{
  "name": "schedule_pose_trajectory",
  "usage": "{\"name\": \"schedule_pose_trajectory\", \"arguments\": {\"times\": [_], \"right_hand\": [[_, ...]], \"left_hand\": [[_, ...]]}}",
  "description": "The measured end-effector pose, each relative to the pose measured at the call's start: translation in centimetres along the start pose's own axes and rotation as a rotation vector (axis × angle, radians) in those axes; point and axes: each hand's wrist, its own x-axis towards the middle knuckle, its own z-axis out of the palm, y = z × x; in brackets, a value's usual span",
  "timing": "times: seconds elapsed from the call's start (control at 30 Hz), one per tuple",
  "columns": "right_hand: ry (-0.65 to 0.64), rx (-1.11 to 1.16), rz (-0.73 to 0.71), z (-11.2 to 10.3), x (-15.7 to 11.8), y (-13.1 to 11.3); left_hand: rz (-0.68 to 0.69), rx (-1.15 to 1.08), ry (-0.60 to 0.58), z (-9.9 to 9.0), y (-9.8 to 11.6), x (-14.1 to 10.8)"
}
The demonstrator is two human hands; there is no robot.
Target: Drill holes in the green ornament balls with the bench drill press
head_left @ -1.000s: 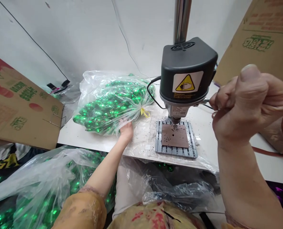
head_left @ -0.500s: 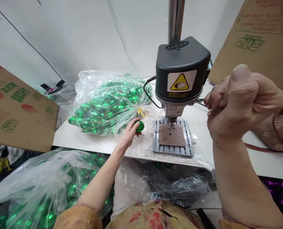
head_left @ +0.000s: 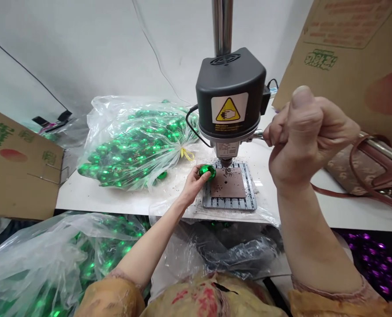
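My left hand (head_left: pixel 192 185) pinches a shiny green faceted ball (head_left: pixel 207 171) at the left edge of the drill press base (head_left: pixel 228 204). Thumb and fingers lie around the ball, just left of the drill chuck (head_left: pixel 227 161). A brown board (head_left: pixel 237 188) with a small hole and dark shavings lies on the base. Closed in a fist, my right hand (head_left: pixel 310 136) is on the feed lever (head_left: pixel 258 134) of the black drill press (head_left: pixel 231 83). Its palm hides most of the lever. Another green ball (head_left: pixel 162 175) lies by the bag to the left.
A tied clear bag (head_left: pixel 133 145) of green balls lies on the white table (head_left: pixel 110 200). Another bag (head_left: pixel 57 251) stands below the front edge. Cardboard boxes (head_left: pixel 17 171) flank the table; a handbag (head_left: pixel 351 171) sits at right. Purple balls (head_left: pixel 377 259) show lower right.
My left hand has carried the green ball rightward from beside the bag to the drill base. My right hand stays on the lever. The view has turned slightly right.
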Motion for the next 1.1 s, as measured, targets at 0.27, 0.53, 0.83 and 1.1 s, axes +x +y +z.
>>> {"name": "schedule_pose_trajectory", "arguments": {"times": [0.27, 0.53, 0.83, 1.1], "right_hand": [[-0.041, 0.008, -0.005, 0.0, 0.0, -0.1], [-0.057, -0.157, 0.022, -0.1, -0.4, 0.0], [-0.023, 0.0, -0.004, 0.1, -0.2, 0.0], [-0.042, -0.09, 0.063, -0.1, -0.4, 0.2]], "left_hand": [[0.064, 0.113, -0.066, 2.1, -1.6, -0.2], [0.107, 0.212, -0.116, 2.9, -1.6, 0.5], [0.164, 0.29, -0.075, 3.1, -2.2, 0.7], [0.231, 0.39, -0.137, 3.5, -2.1, 0.3]]}}
